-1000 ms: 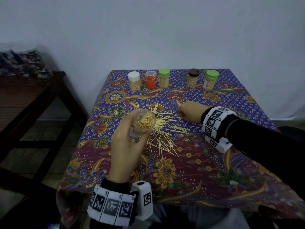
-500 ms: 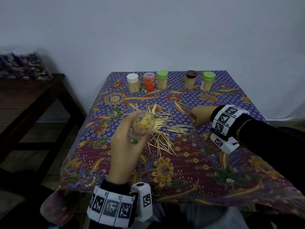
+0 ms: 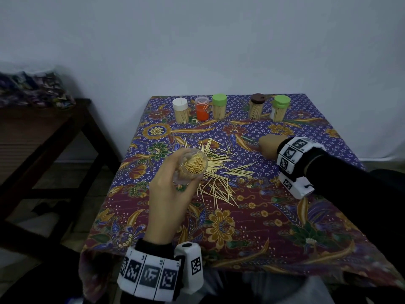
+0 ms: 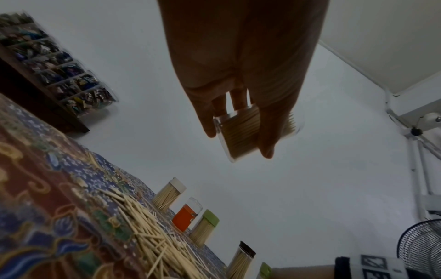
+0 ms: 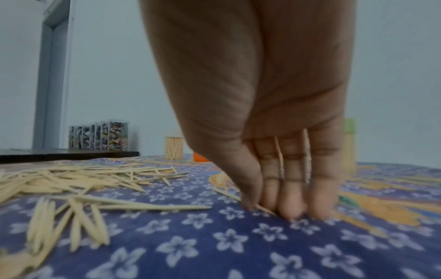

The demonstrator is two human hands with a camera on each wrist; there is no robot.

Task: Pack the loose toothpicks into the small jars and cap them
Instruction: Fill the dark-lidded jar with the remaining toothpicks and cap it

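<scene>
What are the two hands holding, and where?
Left hand grips an open jar around its side. Right hand pinches one toothpick near its end.

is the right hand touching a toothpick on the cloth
Touching: the right wrist view shows the right hand's fingertips pinning a toothpick against the cloth.

Clear glossy plastic jar — pale matt wooden toothpicks; printed floral cloth — soft, matt.

Left hand raised, fingers curled; right hand fingertips down (pinching).
</scene>
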